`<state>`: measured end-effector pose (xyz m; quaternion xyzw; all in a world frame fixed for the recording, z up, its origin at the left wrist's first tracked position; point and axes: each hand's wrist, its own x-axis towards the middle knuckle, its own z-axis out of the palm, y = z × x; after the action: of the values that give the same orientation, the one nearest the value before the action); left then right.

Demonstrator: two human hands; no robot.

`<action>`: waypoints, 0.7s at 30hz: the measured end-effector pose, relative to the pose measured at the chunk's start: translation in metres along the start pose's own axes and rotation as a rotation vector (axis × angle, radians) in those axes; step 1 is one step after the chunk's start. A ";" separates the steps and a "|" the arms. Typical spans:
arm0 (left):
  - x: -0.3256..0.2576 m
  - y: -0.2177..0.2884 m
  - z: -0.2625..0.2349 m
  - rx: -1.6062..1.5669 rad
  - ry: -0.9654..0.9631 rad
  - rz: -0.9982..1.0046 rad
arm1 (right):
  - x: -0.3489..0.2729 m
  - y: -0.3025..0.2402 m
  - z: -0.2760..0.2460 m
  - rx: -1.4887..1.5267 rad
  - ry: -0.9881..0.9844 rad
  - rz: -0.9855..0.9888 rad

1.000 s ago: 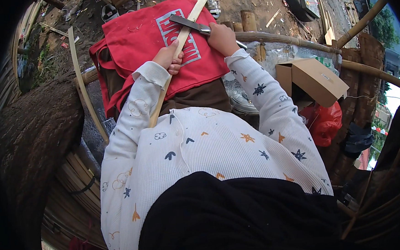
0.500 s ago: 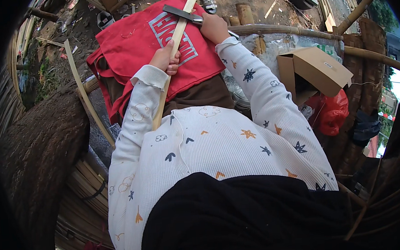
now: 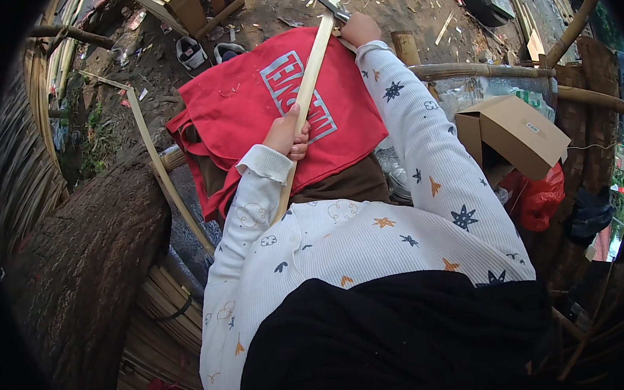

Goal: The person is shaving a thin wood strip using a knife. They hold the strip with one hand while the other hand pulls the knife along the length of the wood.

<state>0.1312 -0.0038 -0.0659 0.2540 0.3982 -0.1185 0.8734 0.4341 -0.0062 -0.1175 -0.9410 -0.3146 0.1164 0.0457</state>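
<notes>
A long pale bamboo strip point(image 3: 313, 70) runs from my waist up and away over my lap. My left hand point(image 3: 288, 135) is closed round its lower part. Farther up, my right hand point(image 3: 360, 31) grips a knife point(image 3: 324, 2) whose dark blade lies across the strip. Most of the knife's handle is hidden in my fist. Under both hands a red cloth point(image 3: 231, 93) with a pale printed block covers my legs.
On the right sit an open cardboard box point(image 3: 511, 129) and a red plastic bag point(image 3: 543, 199) beside a bamboo rail point(image 3: 483, 70). A thick brown trunk point(image 3: 90, 251) rises at left, next to bundled bamboo strips point(image 3: 168, 304). Shoes point(image 3: 190, 54) and scraps lie on the dirt ahead.
My right hand has pushed the knife farther up the strip, away from my body. My left hand keeps its grip on the strip. The whole view has shifted slightly.
</notes>
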 end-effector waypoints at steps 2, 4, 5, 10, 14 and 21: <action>-0.002 -0.001 0.003 -0.029 0.011 -0.014 | 0.010 -0.004 0.002 0.082 0.007 0.108; -0.005 -0.001 0.002 -0.028 0.012 -0.034 | 0.022 -0.004 -0.004 0.080 0.018 0.133; -0.007 -0.001 0.001 -0.043 0.002 -0.046 | 0.026 -0.006 -0.004 0.067 0.022 0.159; -0.005 0.006 0.003 -0.033 -0.031 -0.083 | 0.063 0.008 -0.002 0.113 0.000 0.228; -0.001 0.005 -0.003 -0.073 -0.086 -0.083 | 0.055 0.010 -0.012 0.442 -0.093 0.125; -0.003 0.005 -0.008 -0.116 -0.139 -0.055 | -0.098 -0.007 -0.096 0.311 -0.686 -0.277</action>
<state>0.1261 0.0049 -0.0657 0.1831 0.3497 -0.1365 0.9086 0.3778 -0.0604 -0.0044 -0.7780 -0.4142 0.4629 0.0949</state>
